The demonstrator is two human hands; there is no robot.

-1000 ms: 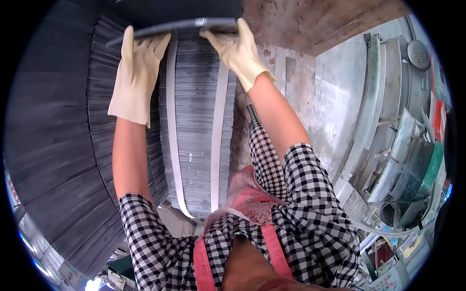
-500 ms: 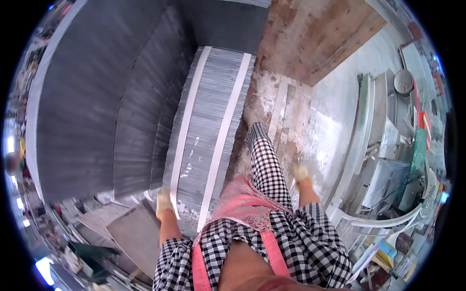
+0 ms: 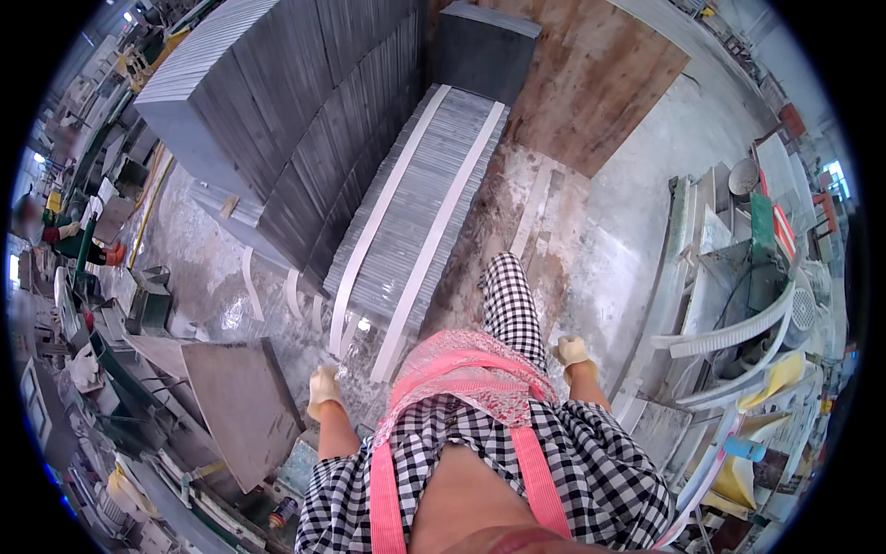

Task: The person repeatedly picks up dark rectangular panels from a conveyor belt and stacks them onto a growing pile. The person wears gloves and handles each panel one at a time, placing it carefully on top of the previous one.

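My left hand (image 3: 323,388) wears a pale work glove and hangs at my side, holding nothing. My right hand (image 3: 571,351), gloved the same way, hangs by my right hip, also empty. Ahead of me on the wet floor stands a long row of thin grey stone slabs (image 3: 420,203) set on edge, bound by two white straps (image 3: 378,231). One dark slab (image 3: 484,46) stands at the row's far end. Both hands are well back from the row. I wear a checked shirt and a pink apron.
Taller stacks of grey slabs (image 3: 277,111) stand to the left. A flat grey slab (image 3: 240,406) lies by my left hand. A stone-cutting machine with white curved pieces (image 3: 738,332) is on the right. Brown boards (image 3: 591,83) lie ahead on the right. Another person (image 3: 55,231) is at the far left.
A second ago both hands held a dark slab at the row's far end. Since then they have let go and dropped to my sides, and I have moved back from the stack.
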